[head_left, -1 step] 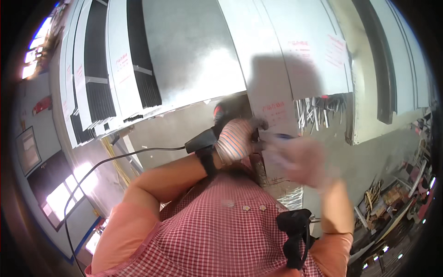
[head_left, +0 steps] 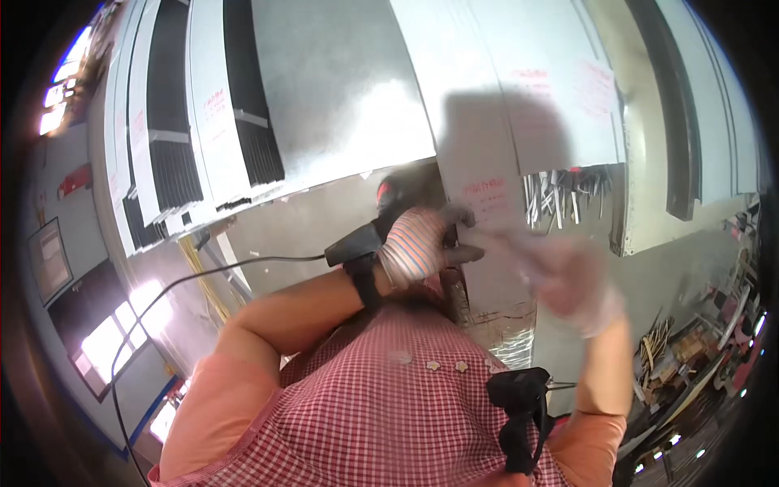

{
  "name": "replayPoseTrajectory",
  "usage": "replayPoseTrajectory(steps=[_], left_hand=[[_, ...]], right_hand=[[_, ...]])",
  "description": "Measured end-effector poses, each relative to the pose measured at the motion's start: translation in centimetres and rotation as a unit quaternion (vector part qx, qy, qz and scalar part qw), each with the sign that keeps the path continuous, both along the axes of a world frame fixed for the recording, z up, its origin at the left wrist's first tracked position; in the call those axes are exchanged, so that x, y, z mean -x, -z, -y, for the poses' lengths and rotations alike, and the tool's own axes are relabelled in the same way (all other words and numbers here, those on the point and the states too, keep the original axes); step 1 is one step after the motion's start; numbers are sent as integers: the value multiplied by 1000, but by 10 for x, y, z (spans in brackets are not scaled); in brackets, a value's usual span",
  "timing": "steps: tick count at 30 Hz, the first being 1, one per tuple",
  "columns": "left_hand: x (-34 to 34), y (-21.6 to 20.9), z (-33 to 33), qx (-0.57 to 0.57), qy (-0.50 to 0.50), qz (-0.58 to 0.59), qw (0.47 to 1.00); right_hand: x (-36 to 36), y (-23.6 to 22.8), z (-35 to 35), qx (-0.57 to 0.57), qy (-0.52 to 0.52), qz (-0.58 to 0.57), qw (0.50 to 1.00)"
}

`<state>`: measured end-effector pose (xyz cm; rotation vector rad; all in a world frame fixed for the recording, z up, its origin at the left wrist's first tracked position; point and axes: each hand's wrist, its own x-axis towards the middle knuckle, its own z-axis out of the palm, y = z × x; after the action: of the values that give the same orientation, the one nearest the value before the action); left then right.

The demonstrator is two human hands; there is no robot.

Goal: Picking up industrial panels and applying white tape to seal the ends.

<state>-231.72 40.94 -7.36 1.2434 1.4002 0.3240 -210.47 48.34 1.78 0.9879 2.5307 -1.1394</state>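
Observation:
My left hand (head_left: 412, 243), in a striped glove with dark grey fingertips, is at the left edge of a white panel strip (head_left: 487, 280) that juts toward me from the bench. Its thumb and forefinger curl around a small dark patch; what they hold, if anything, is hidden. To its right, my right hand (head_left: 572, 280), in a pale glove, is over the strip's right side and smeared by motion, so its fingers cannot be made out. A black strap and box (head_left: 355, 247) with a cable sit on my left wrist.
Long white and dark panels (head_left: 215, 105) are stacked at the far left, beside a grey sheet (head_left: 333, 89). Several thin strips (head_left: 560, 195) hang below the panels at right. A black cable (head_left: 235, 266) trails left. Assorted items (head_left: 690, 345) lie at the lower right.
My right hand has moved right, away from my left hand. A dark blue bit seen by its fingers before no longer shows. My left hand stays almost still.

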Motion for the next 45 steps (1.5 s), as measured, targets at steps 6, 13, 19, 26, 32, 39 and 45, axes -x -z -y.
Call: replayPoseTrajectory(steps=[6,13,19,26,32,39,45], left_hand=[[-15,-6,-13,-15,20,49,998],[14,56,-38,-6,-352,145,925],[-29,85,92,28,-15,98,995],[10,-26,22,177,-18,255,950],[55,8,51,144,-87,218,961],[-9,184,7,-141,-52,290,945],[-7,232,41,-144,103,169,970]], right_hand=[[-89,186,8,-43,154,271,949],[-40,98,16,150,378,-57,912],[-98,54,81,294,206,155,921],[3,-14,2,141,-27,15,990],[-27,4,-57,239,21,4,971],[-102,235,-41,347,239,-127,898],[-56,160,-5,330,467,-125,810]])
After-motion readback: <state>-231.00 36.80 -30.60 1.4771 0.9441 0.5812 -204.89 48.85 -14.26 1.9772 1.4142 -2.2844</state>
